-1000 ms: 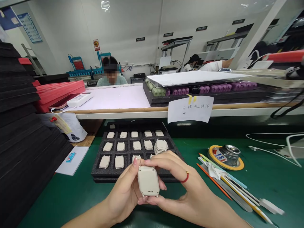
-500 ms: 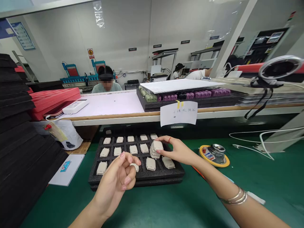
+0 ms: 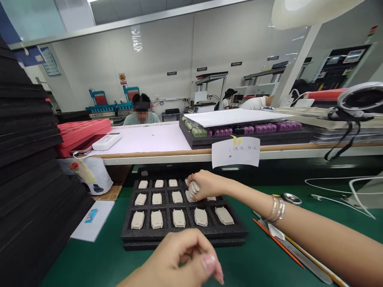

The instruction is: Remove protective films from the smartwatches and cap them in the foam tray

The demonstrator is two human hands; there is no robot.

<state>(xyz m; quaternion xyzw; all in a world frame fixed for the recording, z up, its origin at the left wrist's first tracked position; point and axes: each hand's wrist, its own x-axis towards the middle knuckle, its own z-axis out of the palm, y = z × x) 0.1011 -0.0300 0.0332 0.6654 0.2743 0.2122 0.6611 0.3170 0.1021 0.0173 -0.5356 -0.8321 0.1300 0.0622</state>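
My right hand [image 3: 209, 185] reaches over the back right part of a black foam tray [image 3: 185, 240]. Its fingers are closed on a small stack of cream watch cases [image 3: 194, 188], tilted over a case in the middle row. Cream watch cases [image 3: 178, 218] lie singly in the tray's compartments, and the right hand partly hides some at the back. My left hand [image 3: 182, 259] is in front of the tray, near its front edge. Its fingers are loosely curled with a gap to the thumb, and I see nothing held in it.
Black foam trays [image 3: 26, 167] are stacked high at left. A white card [image 3: 92, 227] with a blue packet lies beside them. A shelf [image 3: 155, 158] crosses behind the tray. Tools, including an orange stick [image 3: 278, 243], lie under my right forearm. A co-worker [image 3: 141, 113] sits opposite.
My right hand has tipped the stack of cases and moved it over the middle row. My left hand has moved down and right, off the tray's front row. The camera view has shifted.
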